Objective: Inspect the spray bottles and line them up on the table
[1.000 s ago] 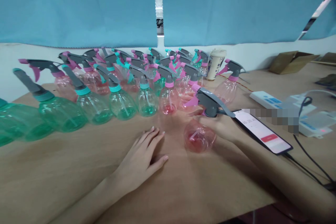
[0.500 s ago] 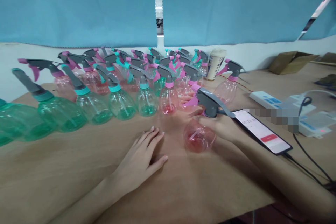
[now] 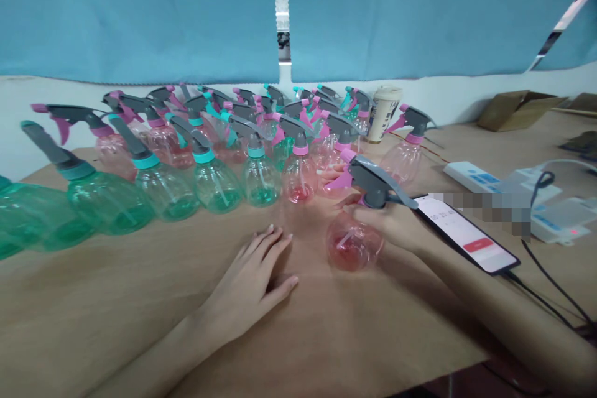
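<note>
My right hand [image 3: 396, 224] grips a pink clear spray bottle [image 3: 352, 242] by its neck, just under the grey trigger head [image 3: 375, 181] with a pink nozzle pointing left. The bottle stands on the brown table [image 3: 140, 298] in front of me. Flat on the table to the left of the bottle rests my left hand [image 3: 252, 283], fingers together and stretched out, holding nothing. Behind both hands stand several rows of spray bottles [image 3: 261, 168], some green, some pink.
A phone [image 3: 466, 234] with a lit screen lies right of my right hand, with a black cable [image 3: 550, 298] running off it. A paper cup [image 3: 383, 114] stands behind the bottles. White power strips [image 3: 476, 177] and a cardboard box [image 3: 515, 109] sit at far right.
</note>
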`<control>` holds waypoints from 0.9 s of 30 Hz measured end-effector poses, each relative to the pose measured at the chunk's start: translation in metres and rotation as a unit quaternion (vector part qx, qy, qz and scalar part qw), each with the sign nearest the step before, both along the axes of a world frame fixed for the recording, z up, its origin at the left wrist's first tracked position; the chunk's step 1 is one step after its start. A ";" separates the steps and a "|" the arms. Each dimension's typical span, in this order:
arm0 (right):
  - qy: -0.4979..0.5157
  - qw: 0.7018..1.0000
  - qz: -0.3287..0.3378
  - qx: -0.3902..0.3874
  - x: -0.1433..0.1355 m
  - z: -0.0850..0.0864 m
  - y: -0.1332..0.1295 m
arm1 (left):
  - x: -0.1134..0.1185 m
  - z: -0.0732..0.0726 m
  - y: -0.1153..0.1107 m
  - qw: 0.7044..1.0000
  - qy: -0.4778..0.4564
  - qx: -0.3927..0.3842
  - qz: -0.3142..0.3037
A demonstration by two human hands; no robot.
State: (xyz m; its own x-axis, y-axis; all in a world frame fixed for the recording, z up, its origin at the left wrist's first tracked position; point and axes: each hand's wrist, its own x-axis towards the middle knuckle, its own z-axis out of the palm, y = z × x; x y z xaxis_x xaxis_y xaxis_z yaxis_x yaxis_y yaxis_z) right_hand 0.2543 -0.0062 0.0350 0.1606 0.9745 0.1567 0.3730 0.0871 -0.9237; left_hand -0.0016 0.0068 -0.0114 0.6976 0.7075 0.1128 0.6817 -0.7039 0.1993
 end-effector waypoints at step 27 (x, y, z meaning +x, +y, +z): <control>0.001 1.000 0.008 -0.013 0.000 0.008 -0.001 | 0.001 0.002 0.000 1.000 0.003 -0.003 0.002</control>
State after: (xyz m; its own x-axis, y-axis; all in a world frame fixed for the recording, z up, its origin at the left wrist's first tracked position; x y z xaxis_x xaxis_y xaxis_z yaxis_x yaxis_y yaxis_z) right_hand 0.2540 -0.0073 0.0430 0.1459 0.9806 0.1313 0.3707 0.0688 -0.9262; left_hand -0.0005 0.0066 -0.0094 0.6954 0.7110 0.1043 0.6857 -0.7000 0.1996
